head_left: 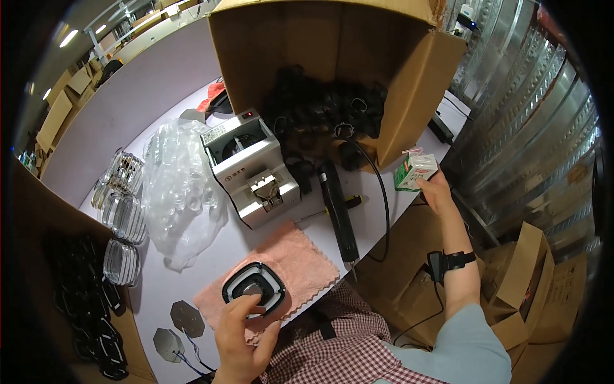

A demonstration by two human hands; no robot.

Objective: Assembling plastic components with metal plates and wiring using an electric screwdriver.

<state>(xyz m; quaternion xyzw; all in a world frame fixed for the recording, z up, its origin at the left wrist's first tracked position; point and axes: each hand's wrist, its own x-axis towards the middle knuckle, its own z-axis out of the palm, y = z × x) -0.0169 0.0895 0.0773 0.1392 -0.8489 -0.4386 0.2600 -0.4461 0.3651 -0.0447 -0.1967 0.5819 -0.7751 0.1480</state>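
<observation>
My right hand [436, 192] is closed around a small green and white drink carton [416, 171] with a straw on top, off the table's right edge. Near the front edge, a black rounded-square frame [254, 272] with a pale inner band lies on a pink cloth [306, 256]. My left hand [244, 336] reaches over the near side of this frame, its fingertips on the part's middle. The left thumb stands apart from the fingers, so that hand looks open. What the fingers cover inside the frame is hidden.
Behind the cloth stand a white dispensing machine [252, 168], a black electric screwdriver [338, 211] with its cord, and a yellow-handled screwdriver [345, 203]. Clear plastic bagging [182, 192] and stacked clear frames [121, 262] sit left. A large cardboard box [409, 96] holds black parts.
</observation>
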